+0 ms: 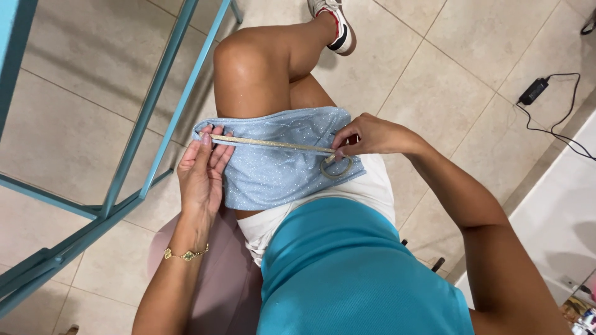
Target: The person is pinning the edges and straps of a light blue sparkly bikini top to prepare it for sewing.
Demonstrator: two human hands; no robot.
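Note:
A sparkly light-blue cloth [279, 167] lies spread over my thigh. Across its top edge runs a thin beige strap [273, 144], stretched taut, with a ring-shaped loop [336, 167] hanging at its right end. My left hand [202, 170] pinches the strap's left end against the cloth's edge, fingers pointing up. My right hand [369, 135] grips the strap's right end just above the loop. A gold bracelet [186, 254] sits on my left wrist.
A teal metal frame [155, 105] stands to the left over the beige tiled floor [434, 87]. A black power adapter with its cable [534, 90] lies at the right. A white surface [559, 211] edges the right side. I sit on a pink seat [223, 285].

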